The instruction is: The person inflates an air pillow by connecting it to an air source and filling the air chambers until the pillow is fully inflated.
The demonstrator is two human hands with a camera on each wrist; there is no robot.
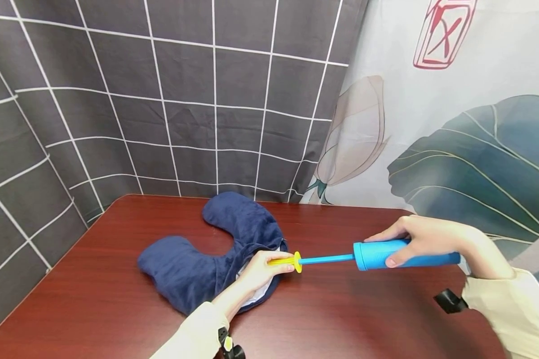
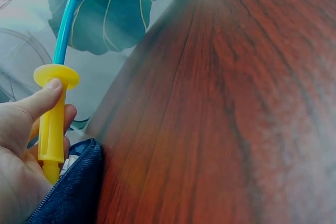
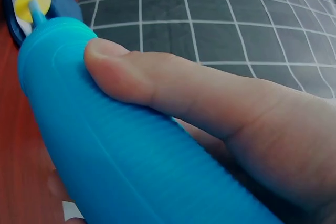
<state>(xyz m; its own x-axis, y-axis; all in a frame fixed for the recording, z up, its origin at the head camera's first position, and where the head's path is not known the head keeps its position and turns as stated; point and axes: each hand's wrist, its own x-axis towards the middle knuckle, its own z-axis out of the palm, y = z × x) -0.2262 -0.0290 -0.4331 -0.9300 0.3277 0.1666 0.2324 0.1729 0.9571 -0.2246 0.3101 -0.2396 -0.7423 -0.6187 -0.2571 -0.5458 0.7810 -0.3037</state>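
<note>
A blue hand pump (image 1: 370, 256) lies level across the two hands, its slim rod (image 1: 328, 259) drawn out toward the left. My right hand (image 1: 428, 242) grips the ribbed barrel, with the thumb along its near side. My left hand (image 1: 258, 271) pinches the yellow end piece (image 2: 51, 129) of the pump, thumb just below its round flange. That hand is over the open zipped edge of a navy U-shaped neck pillow (image 1: 179, 279), where white lining (image 1: 257, 295) shows. The tip of the yellow piece points into the opening, partly hidden by the pillow's edge in the left wrist view.
The pillow rests on a reddish-brown wooden table (image 1: 350, 309). Behind it hang a dark grey checked curtain (image 1: 184, 119) and, to the right, a white cloth (image 1: 400, 50) printed with leaves. Black wrist cameras (image 1: 450, 301) are strapped at both cream sleeves.
</note>
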